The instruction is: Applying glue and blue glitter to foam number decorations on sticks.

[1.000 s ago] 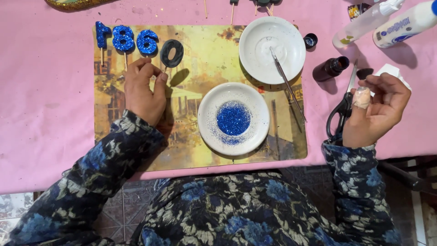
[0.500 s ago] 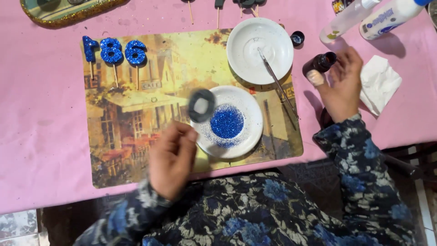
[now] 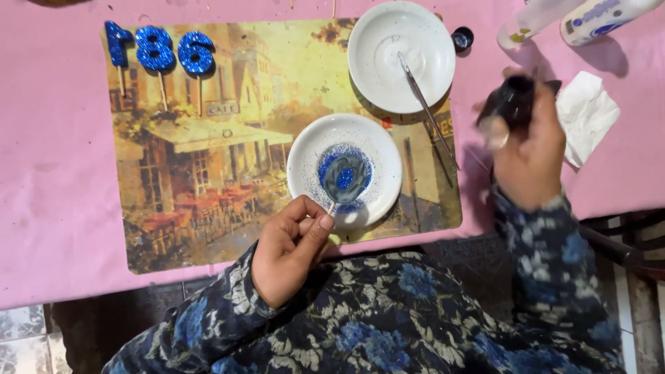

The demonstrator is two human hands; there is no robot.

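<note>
Blue glitter (image 3: pixel 345 178) (white plate (image 3: pixel 305 156)), pink tablecloth (image 3: pixel 48 138)

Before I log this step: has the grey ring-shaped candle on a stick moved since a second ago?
Yes. The grey ring-shaped candle, held by the left hand, went from beside the blue glitter number candles to the white glitter plate.

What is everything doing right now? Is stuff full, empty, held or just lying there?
Zero candle: held over glitter by left hand.
Glitter plate: holds blue glitter.
White plate: nearly empty, metal tool resting across.
Dark bottle: held by right hand.
Three glittered candles: lying on placemat.
</note>
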